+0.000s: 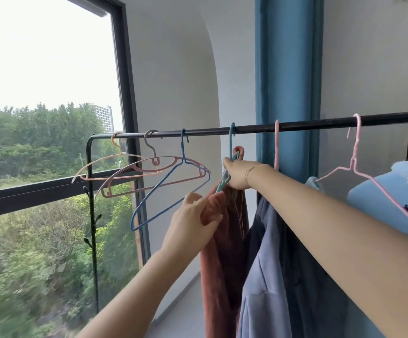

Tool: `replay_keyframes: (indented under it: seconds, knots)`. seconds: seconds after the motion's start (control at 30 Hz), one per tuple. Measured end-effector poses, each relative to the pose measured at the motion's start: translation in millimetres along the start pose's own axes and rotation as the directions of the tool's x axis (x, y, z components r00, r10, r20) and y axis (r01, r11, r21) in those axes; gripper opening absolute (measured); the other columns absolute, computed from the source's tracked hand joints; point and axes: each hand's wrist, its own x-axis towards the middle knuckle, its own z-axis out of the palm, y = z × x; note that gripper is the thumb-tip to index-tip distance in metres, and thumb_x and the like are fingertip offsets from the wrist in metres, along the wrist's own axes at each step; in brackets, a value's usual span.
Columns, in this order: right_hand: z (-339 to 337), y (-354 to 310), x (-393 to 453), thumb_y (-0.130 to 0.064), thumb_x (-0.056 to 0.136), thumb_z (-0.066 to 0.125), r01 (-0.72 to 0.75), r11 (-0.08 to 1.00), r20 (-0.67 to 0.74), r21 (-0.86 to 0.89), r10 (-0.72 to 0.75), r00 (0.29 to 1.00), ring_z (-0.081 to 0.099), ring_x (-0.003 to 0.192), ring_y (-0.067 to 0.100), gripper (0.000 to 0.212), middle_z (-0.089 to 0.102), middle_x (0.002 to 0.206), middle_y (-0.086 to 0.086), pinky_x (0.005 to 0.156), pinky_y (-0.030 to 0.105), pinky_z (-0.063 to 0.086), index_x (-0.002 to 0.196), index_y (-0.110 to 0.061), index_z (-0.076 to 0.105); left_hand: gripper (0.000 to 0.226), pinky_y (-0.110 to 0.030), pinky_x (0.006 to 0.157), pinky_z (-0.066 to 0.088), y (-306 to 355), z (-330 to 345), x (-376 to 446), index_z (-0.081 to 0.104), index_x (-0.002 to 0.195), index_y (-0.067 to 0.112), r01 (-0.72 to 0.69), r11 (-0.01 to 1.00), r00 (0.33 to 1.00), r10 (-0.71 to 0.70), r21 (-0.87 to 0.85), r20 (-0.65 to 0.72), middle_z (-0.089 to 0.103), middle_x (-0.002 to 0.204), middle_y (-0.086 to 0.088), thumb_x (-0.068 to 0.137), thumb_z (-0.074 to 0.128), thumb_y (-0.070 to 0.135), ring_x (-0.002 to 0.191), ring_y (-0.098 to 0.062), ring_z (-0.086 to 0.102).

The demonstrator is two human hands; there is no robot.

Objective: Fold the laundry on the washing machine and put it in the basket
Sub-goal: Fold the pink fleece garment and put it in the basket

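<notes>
A rust-red garment (222,252) hangs from a teal hanger (232,142) on a black clothes rail (295,126). My left hand (193,223) pinches the garment's upper left edge. My right hand (240,174) grips the teal hanger together with the top of the garment, just below the rail. A grey-blue garment (266,276) hangs right beside the red one, under my right forearm. No washing machine or basket is in view.
Three empty hangers, peach (115,164), pink (149,176) and blue (171,191), hang on the rail to the left. A pink wire hanger (359,167) carries a light blue garment (393,198) at right. A blue curtain (288,69) and a large window (46,118) stand behind.
</notes>
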Motion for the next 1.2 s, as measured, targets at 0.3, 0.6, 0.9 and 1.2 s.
replay_keyframes:
  seconds: [0.3, 0.6, 0.9, 1.2]
  knots:
    - [3.6, -6.2, -5.1, -0.019, 0.093, 0.054, -0.077, 0.964, -0.073, 0.255, 0.099, 0.992, 0.037, 0.127, 0.043, 0.069, 0.025, 0.114, 0.014, 0.106, 0.047, 0.031, 0.149, -0.011, 0.014, 0.01, -0.016, 0.057, 0.036, -13.9, -13.8, -38.6, 0.063, 0.081, 0.02, 0.038, 0.999, 0.999, -0.038, 0.019, -0.008, 0.057, 0.062, 0.014, 0.079, 0.072, 0.019, 0.06, -0.006, 0.053]
    - [13.6, -25.3, -10.1, -0.009, 0.095, 0.042, 0.101, 0.691, -0.333, 0.716, 0.211, 0.919, 0.055, 0.076, 0.023, 0.06, 0.054, 0.101, 0.011, 0.065, 0.03, 0.041, 0.146, -0.019, 0.013, 0.022, -0.029, 0.055, 0.029, -30.6, -22.7, -56.5, 0.05, 0.075, 0.002, 0.294, 0.924, 0.928, -0.337, -0.244, -0.159, 0.053, 0.067, -0.018, 0.083, 0.067, 0.012, 0.059, -0.014, 0.038]
    - [36.6, -65.7, -85.4, -0.007, 0.097, 0.03, 0.361, -0.248, -0.178, 0.899, 0.545, 0.819, 0.038, 0.132, 0.022, 0.055, 0.031, 0.15, 0.007, 0.095, 0.028, 0.031, 0.149, -0.019, 0.019, 0.018, -0.032, 0.064, 0.038, -22.4, -41.6, -51.9, 0.05, 0.082, 0.005, 0.354, 0.838, 0.881, -0.448, -0.416, -0.152, 0.05, 0.07, 0.0, 0.085, 0.066, 0.011, 0.066, -0.016, 0.045]
    - [181.3, -121.3, -133.7, -0.017, 0.095, 0.047, -0.025, -0.427, 0.089, 0.904, 0.131, 0.987, 0.058, 0.108, 0.018, 0.022, 0.06, 0.113, 0.003, 0.091, 0.031, 0.047, 0.114, -0.016, 0.059, 0.02, -0.031, 0.069, 0.056, -18.0, -97.8, -96.5, 0.052, 0.094, 0.013, 0.307, 0.505, 0.839, -0.544, -0.806, -0.021, 0.065, 0.081, -0.007, 0.088, 0.056, -0.006, 0.073, -0.019, 0.065]
